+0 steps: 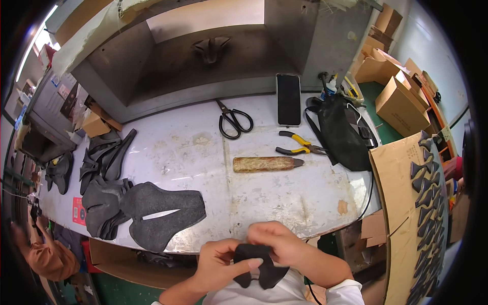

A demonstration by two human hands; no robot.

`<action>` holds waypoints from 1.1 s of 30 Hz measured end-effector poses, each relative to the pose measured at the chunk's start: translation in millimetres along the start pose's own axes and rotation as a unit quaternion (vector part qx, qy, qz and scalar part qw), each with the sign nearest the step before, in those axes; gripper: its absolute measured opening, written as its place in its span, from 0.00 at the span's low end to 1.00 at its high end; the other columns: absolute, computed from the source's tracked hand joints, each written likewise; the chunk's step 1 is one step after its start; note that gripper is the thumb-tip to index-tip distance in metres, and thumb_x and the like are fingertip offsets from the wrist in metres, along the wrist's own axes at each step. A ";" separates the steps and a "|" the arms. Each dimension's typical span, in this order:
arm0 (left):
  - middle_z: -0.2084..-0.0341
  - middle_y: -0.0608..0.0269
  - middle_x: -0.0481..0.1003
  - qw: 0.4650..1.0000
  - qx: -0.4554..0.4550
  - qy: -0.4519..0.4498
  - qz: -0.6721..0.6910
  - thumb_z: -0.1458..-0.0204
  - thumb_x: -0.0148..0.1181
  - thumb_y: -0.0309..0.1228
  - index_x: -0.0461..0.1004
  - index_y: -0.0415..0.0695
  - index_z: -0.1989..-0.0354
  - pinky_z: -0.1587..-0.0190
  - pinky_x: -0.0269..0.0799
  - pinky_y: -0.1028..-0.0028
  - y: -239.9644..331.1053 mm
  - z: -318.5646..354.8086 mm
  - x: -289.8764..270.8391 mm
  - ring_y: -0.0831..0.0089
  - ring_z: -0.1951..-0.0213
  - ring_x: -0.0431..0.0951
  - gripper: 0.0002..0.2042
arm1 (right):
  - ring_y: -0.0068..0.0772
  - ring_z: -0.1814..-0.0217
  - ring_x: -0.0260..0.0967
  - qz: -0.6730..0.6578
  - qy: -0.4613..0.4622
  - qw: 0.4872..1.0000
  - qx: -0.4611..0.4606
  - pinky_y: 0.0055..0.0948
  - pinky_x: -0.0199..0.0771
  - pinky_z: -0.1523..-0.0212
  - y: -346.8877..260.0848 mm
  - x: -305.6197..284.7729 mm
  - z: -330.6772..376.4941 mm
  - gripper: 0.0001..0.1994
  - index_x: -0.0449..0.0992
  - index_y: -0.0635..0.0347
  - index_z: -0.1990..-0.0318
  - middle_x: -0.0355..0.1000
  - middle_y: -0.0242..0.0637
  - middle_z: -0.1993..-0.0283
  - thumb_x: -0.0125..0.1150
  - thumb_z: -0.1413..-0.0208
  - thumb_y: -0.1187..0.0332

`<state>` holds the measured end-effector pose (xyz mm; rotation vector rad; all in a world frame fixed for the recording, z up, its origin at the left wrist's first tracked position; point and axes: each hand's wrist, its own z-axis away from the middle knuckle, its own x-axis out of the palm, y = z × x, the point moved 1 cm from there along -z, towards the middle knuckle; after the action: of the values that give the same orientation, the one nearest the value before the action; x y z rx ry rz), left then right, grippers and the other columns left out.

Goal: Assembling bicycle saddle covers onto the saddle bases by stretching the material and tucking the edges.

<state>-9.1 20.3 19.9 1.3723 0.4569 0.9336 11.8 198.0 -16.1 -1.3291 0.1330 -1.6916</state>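
Close to my body, beyond the table's near edge, a black curved piece of sheet material point(272, 275) with two rounded lobes is held up in front of my white top. My left hand point(216, 264) grips its left side, the thumb lying across its face. On its upper right edge, my right hand point(280, 246) is closed with the fingers curled; their tips are partly hidden. A large dark grey cut piece with a slit point(178, 203) lies on the table left of my hands. It overlaps a stack of similar grey pieces point(104, 206).
On the white table point(193, 152) lie black-handled scissors point(234, 122), yellow-black pliers point(302, 145), a worn wooden-handled tool point(264, 163), a phone point(288, 99) and a black bag point(345, 134). A grey metal housing point(213, 66) stands behind. Cardboard with black parts point(427, 203) borders the right; another person point(51, 259) is far left.
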 end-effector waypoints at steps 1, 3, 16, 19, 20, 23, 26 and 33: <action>0.69 0.65 0.78 0.996 0.019 0.050 0.069 0.49 0.67 0.22 0.77 0.35 0.61 0.67 0.71 0.81 0.5 0.9 0.1 0.83 0.69 0.75 0.09 | 0.12 0.80 0.52 0.029 0.078 0.993 -0.078 0.18 0.50 0.80 0.1 3.9 1.6 0.14 0.74 0.59 0.72 0.62 0.19 0.78 0.57 0.37 0.60; 0.65 0.63 0.77 0.996 0.030 0.041 0.067 0.47 0.63 0.19 0.75 0.34 0.59 0.63 0.73 0.79 2.3 -3.4 -4.5 0.81 0.65 0.76 0.08 | 0.18 0.81 0.56 0.105 0.082 0.971 -0.199 0.22 0.52 0.81 -8.2 13.7 8.1 0.13 0.72 0.60 0.73 0.65 0.26 0.77 0.56 0.36 0.64; 0.69 0.57 0.79 0.948 -0.101 0.008 0.301 0.55 0.68 0.18 0.76 0.34 0.65 0.63 0.76 0.74 -2.9 -7.7 -14.2 0.72 0.66 0.80 0.09 | 0.21 0.80 0.60 0.395 0.120 0.795 -0.444 0.24 0.58 0.79 0.2 24.1 3.3 0.13 0.69 0.62 0.72 0.64 0.31 0.80 0.53 0.35 0.67; 0.67 0.55 0.80 0.947 -0.082 0.012 0.310 0.55 0.69 0.19 0.76 0.34 0.64 0.61 0.77 0.73 -15.2 -10.4 -16.6 0.71 0.66 0.80 0.10 | 0.23 0.81 0.61 0.111 0.050 0.981 -0.151 0.27 0.59 0.79 5.1 11.8 7.4 0.13 0.68 0.62 0.72 0.64 0.34 0.80 0.53 0.35 0.67; 0.67 0.55 0.80 0.947 -0.082 0.012 0.311 0.55 0.69 0.19 0.76 0.34 0.64 0.61 0.77 0.73 -16.2 -12.7 -16.3 0.71 0.66 0.80 0.10 | 0.26 0.82 0.61 0.130 0.052 0.973 -0.185 0.29 0.60 0.80 3.9 7.8 8.5 0.13 0.68 0.62 0.72 0.62 0.36 0.81 0.53 0.35 0.67; 0.69 0.57 0.80 0.959 -0.067 0.019 0.276 0.51 0.66 0.19 0.77 0.34 0.62 0.63 0.76 0.75 -19.9 -18.3 -17.3 0.72 0.68 0.80 0.08 | 0.21 0.81 0.60 0.425 0.099 0.853 -0.287 0.27 0.60 0.79 -17.9 24.4 23.9 0.14 0.68 0.62 0.73 0.63 0.32 0.82 0.51 0.34 0.66; 0.68 0.56 0.80 0.955 -0.065 -0.007 0.290 0.50 0.65 0.20 0.77 0.34 0.61 0.63 0.77 0.74 -22.8 -20.3 -18.3 0.72 0.68 0.80 0.08 | 0.20 0.80 0.58 0.392 0.091 0.868 -0.292 0.26 0.60 0.79 -14.1 26.3 20.8 0.14 0.68 0.62 0.72 0.64 0.32 0.82 0.53 0.34 0.66; 0.69 0.56 0.80 0.934 -0.096 0.011 0.344 0.48 0.64 0.22 0.76 0.35 0.60 0.67 0.78 0.75 -24.7 -24.4 -16.9 0.72 0.68 0.80 0.08 | 0.14 0.78 0.57 0.064 0.000 0.995 -0.081 0.20 0.57 0.77 -7.4 11.1 22.8 0.12 0.72 0.64 0.68 0.64 0.21 0.79 0.53 0.34 0.65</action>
<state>-30.2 24.0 -12.2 1.3559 -0.1247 1.5192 26.1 204.2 5.3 -1.4083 0.3546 -1.5996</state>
